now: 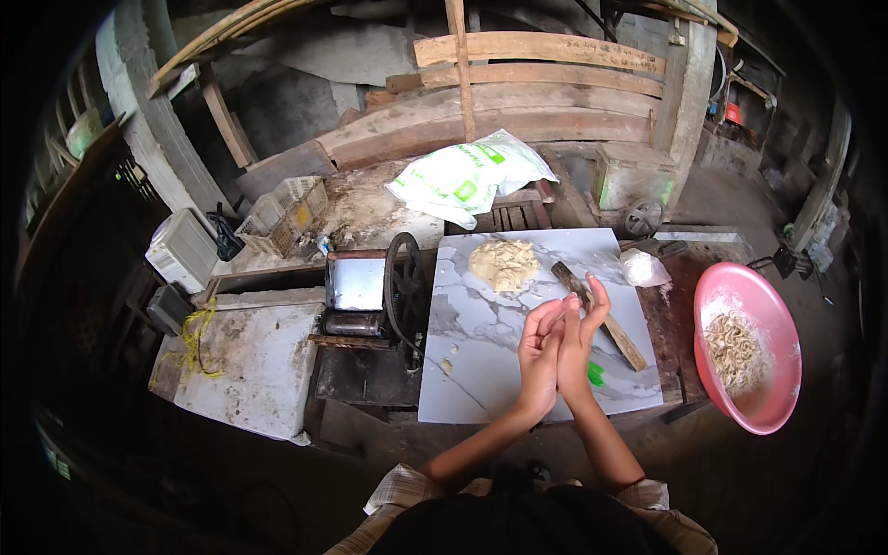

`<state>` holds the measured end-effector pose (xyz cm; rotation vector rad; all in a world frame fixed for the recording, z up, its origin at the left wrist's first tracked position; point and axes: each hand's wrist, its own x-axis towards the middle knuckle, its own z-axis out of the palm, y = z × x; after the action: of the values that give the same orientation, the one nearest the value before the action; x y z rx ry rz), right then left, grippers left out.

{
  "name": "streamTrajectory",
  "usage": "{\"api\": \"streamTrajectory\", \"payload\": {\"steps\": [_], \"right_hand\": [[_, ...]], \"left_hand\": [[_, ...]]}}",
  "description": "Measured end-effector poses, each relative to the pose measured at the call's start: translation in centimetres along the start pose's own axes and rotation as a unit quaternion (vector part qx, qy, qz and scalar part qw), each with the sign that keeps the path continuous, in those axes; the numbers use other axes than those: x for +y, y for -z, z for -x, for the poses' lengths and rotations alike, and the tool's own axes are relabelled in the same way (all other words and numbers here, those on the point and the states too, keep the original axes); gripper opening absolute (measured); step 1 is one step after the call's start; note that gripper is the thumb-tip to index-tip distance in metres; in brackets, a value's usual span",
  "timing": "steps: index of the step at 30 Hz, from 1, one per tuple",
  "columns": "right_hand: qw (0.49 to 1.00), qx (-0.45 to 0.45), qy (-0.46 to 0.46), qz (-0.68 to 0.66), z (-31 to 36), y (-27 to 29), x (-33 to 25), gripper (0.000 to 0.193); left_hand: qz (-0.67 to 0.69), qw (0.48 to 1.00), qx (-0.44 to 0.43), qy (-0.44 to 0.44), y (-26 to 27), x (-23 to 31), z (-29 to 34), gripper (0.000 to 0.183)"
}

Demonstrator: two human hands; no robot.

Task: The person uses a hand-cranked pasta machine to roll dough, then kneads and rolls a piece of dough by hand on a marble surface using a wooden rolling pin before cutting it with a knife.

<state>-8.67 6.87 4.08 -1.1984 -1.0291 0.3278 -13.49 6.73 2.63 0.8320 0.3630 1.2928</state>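
My left hand (pixel 541 349) and my right hand (pixel 577 350) are raised over a grey marble-patterned board (pixel 462 333), their palms and wrists pressed against each other. The left fingers are lightly bent and lean on the right hand. My right hand's fingers point upward, one of them apart from the others. I see nothing held in either hand. Beyond them a lump of pale dough (pixel 504 265) lies on the board. A wooden stick (pixel 618 338) rests slantwise behind the right hand, partly covered by it. A small green piece (pixel 595 373) is beside the right wrist.
Left of the board stands a hand-cranked roller machine (pixel 356 305) with a large wheel. A pink basin (pixel 784 370) with floury dough strands is at the right. A white-and-green sack (pixel 476 176), a plastic crate (pixel 287 213) and a bag of white powder (pixel 643 268) lie farther back.
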Motion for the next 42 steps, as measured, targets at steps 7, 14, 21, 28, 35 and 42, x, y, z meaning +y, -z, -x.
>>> {"api": "streamTrajectory", "payload": {"steps": [7,14,21,28,35,42], "right_hand": [[0.995,0.044,-0.015,-0.088,0.6,1.0,0.5,0.035],[0.994,-0.082,0.052,0.051,1.8,0.3,0.8,0.034],[0.998,-0.036,-0.028,-0.036,0.9,-0.6,2.1,0.022],[0.966,-0.05,-0.16,-0.198,-0.4,-0.1,0.7,0.025],[0.991,-0.09,0.101,-0.008,2.7,-2.8,-0.6,0.037],[0.979,-0.199,0.026,-0.04,-0.7,-0.8,-2.4,0.043]], "left_hand": [[0.01,0.993,0.095,0.064,2.1,-1.2,-2.5,0.036],[0.056,0.979,0.097,0.167,3.0,-0.3,-3.4,0.04],[-0.052,0.994,0.082,0.059,0.8,0.3,-0.6,0.078],[-0.108,0.982,0.15,-0.04,3.6,-0.2,-1.3,0.076],[0.004,0.996,0.051,-0.076,3.0,2.7,-4.2,0.076],[-0.057,0.998,-0.017,-0.009,1.1,2.2,0.4,0.062]]}}
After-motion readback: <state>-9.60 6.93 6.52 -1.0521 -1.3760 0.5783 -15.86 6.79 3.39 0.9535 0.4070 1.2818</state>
